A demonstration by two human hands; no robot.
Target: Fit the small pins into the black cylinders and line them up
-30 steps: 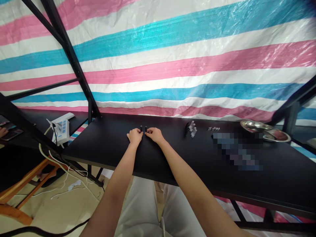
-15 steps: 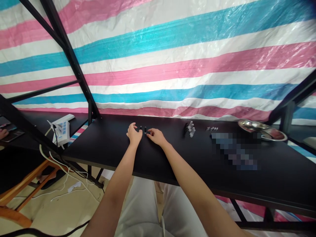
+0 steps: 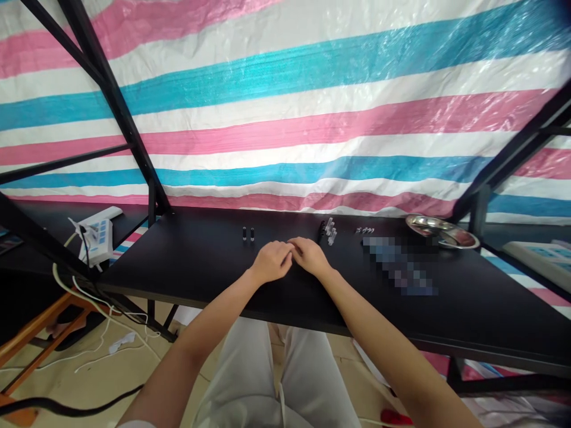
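Note:
My left hand (image 3: 271, 261) and my right hand (image 3: 308, 255) meet above the middle of the black tabletop (image 3: 191, 261), fingers bent and fingertips touching. Whatever lies between the fingertips, if anything, is hidden. To the left of them, two small black-capped tubes (image 3: 248, 234) with clear lower ends stand upright side by side. Beyond my right hand lies a cluster of clear tubes (image 3: 331, 230), with black pieces (image 3: 322, 232) along its left side. Farther right is a short row of tiny shiny parts (image 3: 364, 230), too small to make out.
A shiny metal dish (image 3: 419, 223), apparently overlapping another, sits at the right of the tabletop. A pixelated patch (image 3: 399, 267) hides something in front of it. Black frame posts (image 3: 147, 160) flank the table. A white power strip (image 3: 99, 238) and cables are at left.
Both hands have left the two black-capped tubes, which stay standing, and have come together farther right and nearer me. The whole view has shifted slightly.

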